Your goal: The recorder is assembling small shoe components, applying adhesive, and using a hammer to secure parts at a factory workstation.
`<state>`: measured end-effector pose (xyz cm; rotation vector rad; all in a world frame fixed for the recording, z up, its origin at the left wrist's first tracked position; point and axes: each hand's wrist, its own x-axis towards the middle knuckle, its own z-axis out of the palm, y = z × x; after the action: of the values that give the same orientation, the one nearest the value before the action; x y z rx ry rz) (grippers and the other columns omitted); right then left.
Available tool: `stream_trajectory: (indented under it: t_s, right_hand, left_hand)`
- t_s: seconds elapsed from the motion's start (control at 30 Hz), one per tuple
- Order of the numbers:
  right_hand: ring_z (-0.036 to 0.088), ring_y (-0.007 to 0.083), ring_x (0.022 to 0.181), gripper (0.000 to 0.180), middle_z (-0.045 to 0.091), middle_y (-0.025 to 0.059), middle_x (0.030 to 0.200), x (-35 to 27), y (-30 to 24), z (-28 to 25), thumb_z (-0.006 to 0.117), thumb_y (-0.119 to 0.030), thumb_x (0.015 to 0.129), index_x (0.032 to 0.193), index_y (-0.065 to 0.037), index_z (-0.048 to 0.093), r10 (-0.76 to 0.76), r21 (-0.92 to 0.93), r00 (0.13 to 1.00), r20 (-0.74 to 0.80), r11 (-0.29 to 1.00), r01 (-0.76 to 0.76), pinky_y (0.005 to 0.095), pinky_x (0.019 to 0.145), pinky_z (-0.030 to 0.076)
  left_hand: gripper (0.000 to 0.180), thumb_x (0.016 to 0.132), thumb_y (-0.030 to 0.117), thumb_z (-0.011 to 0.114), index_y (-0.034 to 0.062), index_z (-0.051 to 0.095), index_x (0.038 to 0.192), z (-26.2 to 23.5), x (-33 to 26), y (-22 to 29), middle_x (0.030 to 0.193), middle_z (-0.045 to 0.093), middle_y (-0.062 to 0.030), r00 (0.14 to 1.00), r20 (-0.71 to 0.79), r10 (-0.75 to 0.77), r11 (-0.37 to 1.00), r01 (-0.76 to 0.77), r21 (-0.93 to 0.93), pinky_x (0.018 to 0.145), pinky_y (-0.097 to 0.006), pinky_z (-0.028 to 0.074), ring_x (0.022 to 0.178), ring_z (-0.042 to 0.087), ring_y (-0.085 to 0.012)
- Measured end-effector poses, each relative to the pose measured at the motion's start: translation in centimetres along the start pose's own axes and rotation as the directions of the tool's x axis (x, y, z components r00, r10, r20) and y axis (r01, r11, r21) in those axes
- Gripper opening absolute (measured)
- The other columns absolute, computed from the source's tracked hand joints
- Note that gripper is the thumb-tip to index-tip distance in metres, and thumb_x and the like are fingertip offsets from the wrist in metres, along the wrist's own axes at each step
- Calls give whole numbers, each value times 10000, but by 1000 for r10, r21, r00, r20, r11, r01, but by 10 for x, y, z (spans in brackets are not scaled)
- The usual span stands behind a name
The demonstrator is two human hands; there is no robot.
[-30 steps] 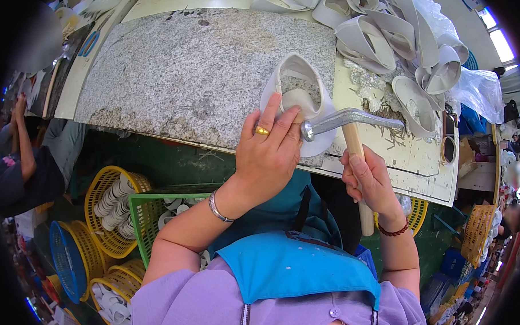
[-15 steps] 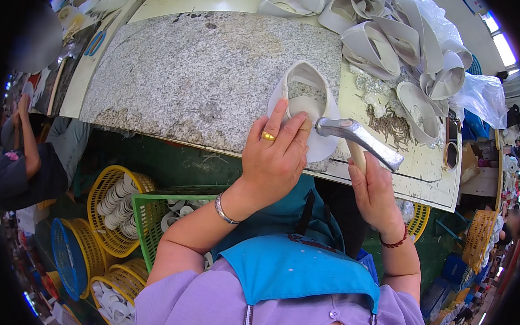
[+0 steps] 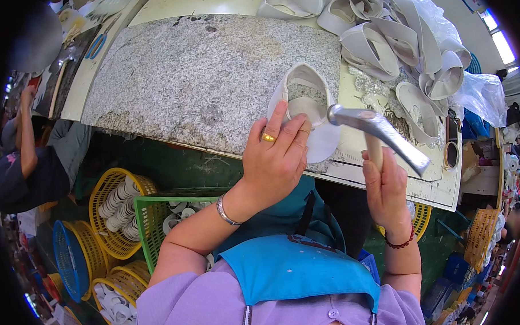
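Note:
My left hand (image 3: 276, 147) lies over a pale grey looped piece that looks like a shoe upper (image 3: 328, 140), its fingers pressing and holding it at the edge of a speckled stone slab (image 3: 211, 72). A gold ring sits on one finger. The piece's open loop points away from me, and its wide flap reaches toward the table edge. My right hand (image 3: 387, 189) is closed round the wooden handle of a hammer (image 3: 379, 127). The metal head is raised, its round face beside the looped piece, its flat end pointing right.
Similar grey pieces (image 3: 376, 49) are heaped at the far right with clear plastic (image 3: 481, 94). Blue-handled scissors (image 3: 97, 45) lie at the far left. Yellow baskets (image 3: 95, 205) and a green crate (image 3: 145, 224) stand below the table. Another person (image 3: 31, 170) sits at left.
My right hand and the hammer have shifted right, and the hammer head is now farther from my left fingers. My left hand stays on the looped piece. The other person's arm has moved.

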<state>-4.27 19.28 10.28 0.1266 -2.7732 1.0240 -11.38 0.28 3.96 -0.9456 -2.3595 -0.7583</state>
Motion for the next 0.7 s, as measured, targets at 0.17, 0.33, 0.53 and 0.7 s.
stream_trajectory:
  t_s: [0.17,0.33,0.53,0.7]
  right_hand:
    - [538,342,651,197,556,188,757,6,-5,-5,492,-113,894,1033,25,518,12,-61,983,182,998,-1,377,590,422]
    - [540,342,641,161,547,192,737,-2,-1,2,488,-97,889,994,19,523,-69,-115,989,130,990,84,384,584,420]
    - [525,305,578,164,520,160,671,-5,5,-3,491,-135,899,956,10,541,21,-16,989,146,1000,-19,364,537,393]
    - [544,385,636,221,533,205,689,-6,10,-4,514,-129,884,1032,34,528,46,44,989,140,998,-52,416,557,410]
  left_hand:
    - [353,741,100,562,-9,600,1075,0,-1,-1,1129,557,-97,1000,14,10,1000,-11,29,868,-426,369,1168,448,-344]
    - [363,724,117,576,1,600,1068,0,0,-1,1117,557,-92,999,22,47,995,-48,89,862,-437,372,1161,452,-339]
    - [434,645,161,627,61,608,1067,-11,8,-5,1077,561,-82,986,88,139,971,-153,184,863,-435,377,1122,482,-335]
    - [451,625,172,634,84,603,1067,-13,20,-8,985,570,-84,951,263,163,961,-214,176,853,-443,383,1083,502,-334]
